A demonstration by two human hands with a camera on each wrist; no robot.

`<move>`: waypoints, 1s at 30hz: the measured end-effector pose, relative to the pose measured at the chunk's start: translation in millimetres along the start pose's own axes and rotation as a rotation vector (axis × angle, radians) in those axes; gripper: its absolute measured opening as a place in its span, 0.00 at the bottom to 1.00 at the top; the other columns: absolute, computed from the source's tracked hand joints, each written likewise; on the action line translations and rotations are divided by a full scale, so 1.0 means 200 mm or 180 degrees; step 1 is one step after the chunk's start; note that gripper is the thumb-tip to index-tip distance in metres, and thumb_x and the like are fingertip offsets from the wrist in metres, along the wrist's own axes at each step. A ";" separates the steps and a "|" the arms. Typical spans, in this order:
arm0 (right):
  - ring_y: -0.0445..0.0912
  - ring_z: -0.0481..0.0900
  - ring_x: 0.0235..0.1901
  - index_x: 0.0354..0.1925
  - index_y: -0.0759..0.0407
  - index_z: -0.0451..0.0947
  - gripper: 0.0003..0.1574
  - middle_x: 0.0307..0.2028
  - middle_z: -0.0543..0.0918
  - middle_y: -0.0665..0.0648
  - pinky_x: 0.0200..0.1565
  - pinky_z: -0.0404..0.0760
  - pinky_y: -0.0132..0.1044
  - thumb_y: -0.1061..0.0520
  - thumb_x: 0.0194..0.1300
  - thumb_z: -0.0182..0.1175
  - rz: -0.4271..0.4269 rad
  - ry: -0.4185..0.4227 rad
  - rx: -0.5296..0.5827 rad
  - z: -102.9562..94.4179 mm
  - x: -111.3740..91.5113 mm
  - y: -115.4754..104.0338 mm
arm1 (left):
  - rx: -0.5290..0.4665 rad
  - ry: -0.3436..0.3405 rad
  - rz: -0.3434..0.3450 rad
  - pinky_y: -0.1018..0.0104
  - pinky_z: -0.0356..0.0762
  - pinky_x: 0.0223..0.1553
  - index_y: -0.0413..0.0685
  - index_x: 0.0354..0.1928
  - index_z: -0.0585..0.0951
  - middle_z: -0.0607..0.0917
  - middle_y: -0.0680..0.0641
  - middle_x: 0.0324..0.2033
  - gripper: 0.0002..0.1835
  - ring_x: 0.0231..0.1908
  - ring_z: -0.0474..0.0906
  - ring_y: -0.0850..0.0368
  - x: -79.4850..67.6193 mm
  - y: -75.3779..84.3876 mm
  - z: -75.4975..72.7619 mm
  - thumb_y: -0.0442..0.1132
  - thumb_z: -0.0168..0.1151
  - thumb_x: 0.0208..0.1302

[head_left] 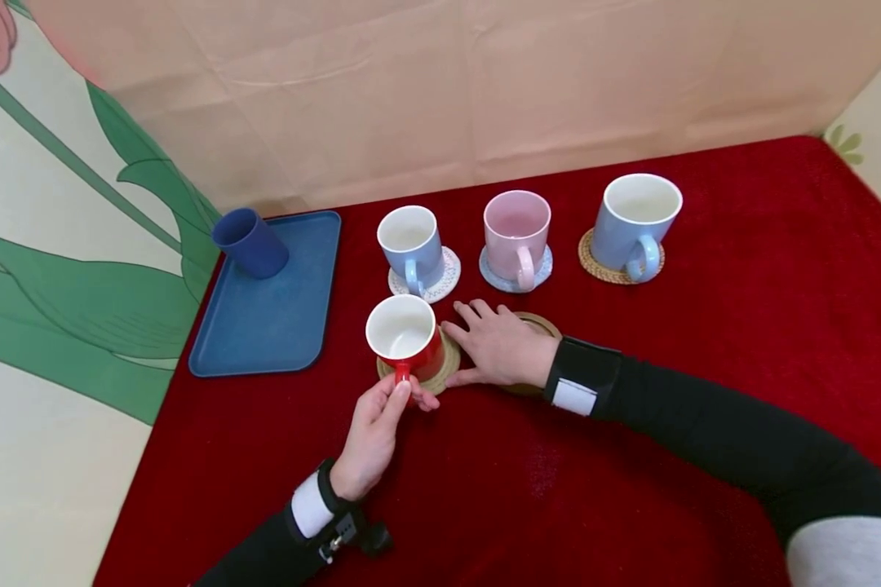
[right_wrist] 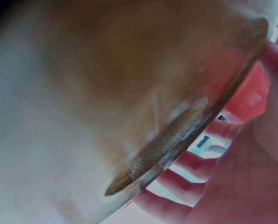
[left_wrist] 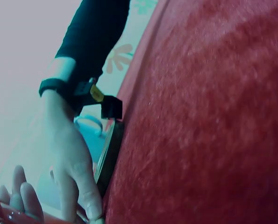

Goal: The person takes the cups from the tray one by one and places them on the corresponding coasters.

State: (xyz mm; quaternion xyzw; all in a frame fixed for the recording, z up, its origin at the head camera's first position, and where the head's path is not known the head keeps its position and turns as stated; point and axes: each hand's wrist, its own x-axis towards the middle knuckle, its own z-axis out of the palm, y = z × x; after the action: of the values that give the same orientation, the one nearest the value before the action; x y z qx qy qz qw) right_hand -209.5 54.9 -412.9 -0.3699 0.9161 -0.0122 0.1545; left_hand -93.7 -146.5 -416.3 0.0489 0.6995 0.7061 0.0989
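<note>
My left hand (head_left: 374,432) pinches the handle of a red mug (head_left: 427,359) with a white inside. The mug stands upright over a woven straw coaster (head_left: 449,367), which shows at its right and front. My right hand (head_left: 506,346) lies palm down with spread fingers, its fingertips at that coaster's right edge. Beneath the right wrist a brown round coaster (head_left: 546,324) is partly hidden; its raised rim (right_wrist: 195,137) fills much of the right wrist view, blurred. In the left wrist view, red handle (left_wrist: 10,215) shows by the left fingers (left_wrist: 31,200).
Behind stand a light blue mug (head_left: 422,257) on a white coaster (head_left: 449,273), a pink mug (head_left: 510,244) on a blue coaster (head_left: 492,277), and a larger blue mug (head_left: 620,232) on a woven coaster (head_left: 591,259). Far left, a dark blue cup (head_left: 260,249) leans over a blue tray (head_left: 257,334).
</note>
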 end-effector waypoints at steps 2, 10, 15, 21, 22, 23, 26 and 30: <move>0.64 0.62 0.70 0.77 0.58 0.62 0.57 0.74 0.63 0.70 0.63 0.71 0.62 0.25 0.65 0.59 -0.0003 0.0006 0.0008 0.00 0.00 0.00 | -0.0021 0.0089 -0.0045 0.65 0.78 0.53 0.24 0.46 0.74 0.85 0.31 0.41 0.13 0.41 0.82 0.57 -0.01 0.00 0.02 0.31 0.43 0.81; 0.64 0.61 0.71 0.77 0.57 0.61 0.58 0.74 0.62 0.69 0.64 0.70 0.63 0.24 0.64 0.58 0.0003 -0.0016 0.0048 0.00 0.00 0.00 | 0.0034 0.0210 -0.0123 0.63 0.78 0.55 0.26 0.47 0.75 0.85 0.29 0.44 0.14 0.44 0.82 0.46 -0.02 0.01 0.03 0.34 0.45 0.81; 0.64 0.61 0.71 0.77 0.57 0.61 0.57 0.75 0.61 0.69 0.63 0.71 0.63 0.24 0.65 0.58 -0.0003 -0.0014 0.0035 0.00 0.00 0.00 | 0.0075 0.0230 -0.0109 0.63 0.77 0.55 0.26 0.48 0.75 0.85 0.29 0.45 0.14 0.45 0.82 0.45 -0.02 0.01 0.03 0.34 0.45 0.81; 0.64 0.61 0.71 0.77 0.57 0.61 0.57 0.75 0.61 0.69 0.63 0.71 0.63 0.24 0.65 0.57 0.0003 -0.0012 -0.0017 0.01 0.00 -0.01 | 0.0077 0.0283 -0.0086 0.63 0.78 0.55 0.26 0.47 0.75 0.85 0.28 0.45 0.14 0.45 0.82 0.42 -0.03 0.00 0.04 0.34 0.45 0.81; 0.64 0.61 0.71 0.77 0.57 0.61 0.57 0.75 0.61 0.69 0.63 0.70 0.63 0.24 0.65 0.57 0.0008 -0.0012 -0.0017 0.01 0.00 -0.01 | 0.0079 0.0288 -0.0072 0.63 0.78 0.55 0.26 0.47 0.75 0.85 0.27 0.45 0.14 0.45 0.82 0.41 -0.03 0.00 0.04 0.34 0.45 0.81; 0.64 0.61 0.71 0.77 0.57 0.61 0.57 0.75 0.61 0.69 0.64 0.70 0.63 0.24 0.65 0.57 0.0011 -0.0013 -0.0013 0.01 0.00 -0.01 | 0.0081 0.0293 -0.0054 0.63 0.78 0.55 0.26 0.47 0.75 0.85 0.27 0.45 0.14 0.45 0.82 0.41 -0.03 0.00 0.04 0.34 0.45 0.81; 0.64 0.61 0.71 0.77 0.57 0.61 0.57 0.75 0.61 0.69 0.64 0.70 0.63 0.24 0.65 0.57 0.0016 -0.0019 -0.0002 0.01 0.00 -0.01 | 0.0103 0.0312 0.0008 0.64 0.79 0.54 0.26 0.46 0.75 0.85 0.27 0.45 0.14 0.45 0.82 0.43 -0.03 0.00 0.04 0.34 0.45 0.81; 0.64 0.61 0.71 0.77 0.57 0.61 0.57 0.75 0.61 0.69 0.64 0.70 0.63 0.24 0.65 0.57 0.0033 -0.0020 0.0011 0.00 -0.01 0.00 | 0.0130 0.0313 0.0066 0.63 0.79 0.54 0.26 0.46 0.75 0.85 0.28 0.45 0.15 0.44 0.82 0.43 -0.03 0.00 0.04 0.35 0.45 0.81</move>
State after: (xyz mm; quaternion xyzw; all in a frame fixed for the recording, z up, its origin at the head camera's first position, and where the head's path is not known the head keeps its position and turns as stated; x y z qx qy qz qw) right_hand -208.2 55.2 -412.7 -0.3650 0.9174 -0.0118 0.1581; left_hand -86.1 -139.5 -415.9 0.0234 0.7172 0.6942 0.0562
